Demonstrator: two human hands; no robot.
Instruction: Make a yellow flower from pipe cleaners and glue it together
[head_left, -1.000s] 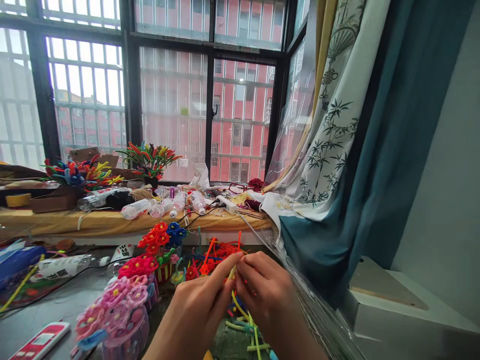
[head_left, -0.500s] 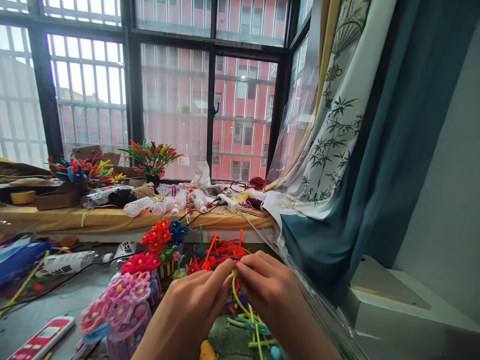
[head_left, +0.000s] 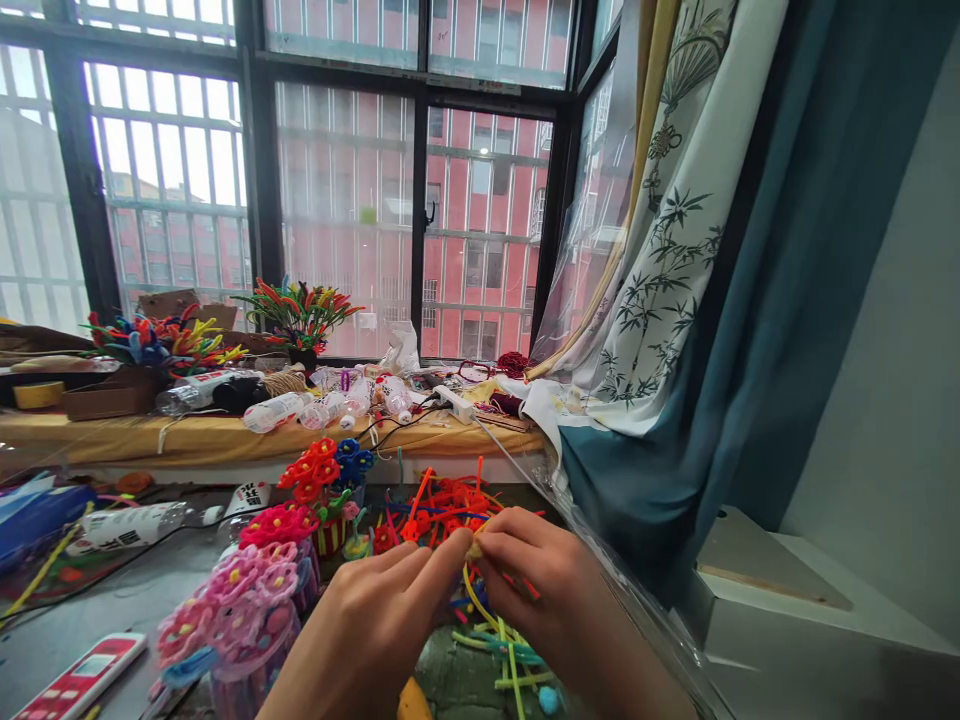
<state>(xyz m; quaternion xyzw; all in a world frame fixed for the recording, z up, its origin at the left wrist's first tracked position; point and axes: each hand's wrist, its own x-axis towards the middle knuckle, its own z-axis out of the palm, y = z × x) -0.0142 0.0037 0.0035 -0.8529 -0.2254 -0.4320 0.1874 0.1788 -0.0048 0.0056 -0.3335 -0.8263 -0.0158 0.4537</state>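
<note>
My left hand (head_left: pixel 379 612) and my right hand (head_left: pixel 546 588) meet in front of me, fingertips pinched together. Between them is a yellow pipe cleaner (head_left: pixel 472 598), bunched small at the fingertips, with what looks like its tail curving down. Fingers partly hide the bunched part. Behind the hands lies a heap of red pipe cleaners (head_left: pixel 454 497). Loose yellow-green pipe cleaners (head_left: pixel 517 680) lie below, close to a small blue pom-pom (head_left: pixel 549 699). Left of my left hand stand pink pipe-cleaner flowers (head_left: pixel 255 600) in a pot.
Red flowers (head_left: pixel 311 470) and blue flowers (head_left: pixel 352 462) stand farther back. At left lie a plastic bottle (head_left: pixel 139 527) and a red-and-white handheld device (head_left: pixel 86 680). The windowsill (head_left: pixel 217 437) carries bottles, a power strip (head_left: pixel 454 403) and colourful plants. A curtain (head_left: pixel 645 500) hangs at right.
My right hand's fingers have shifted slightly and spread a little, showing a red pipe cleaner beneath them. Both hands still pinch the yellow pipe cleaner. The view has turned slightly.
</note>
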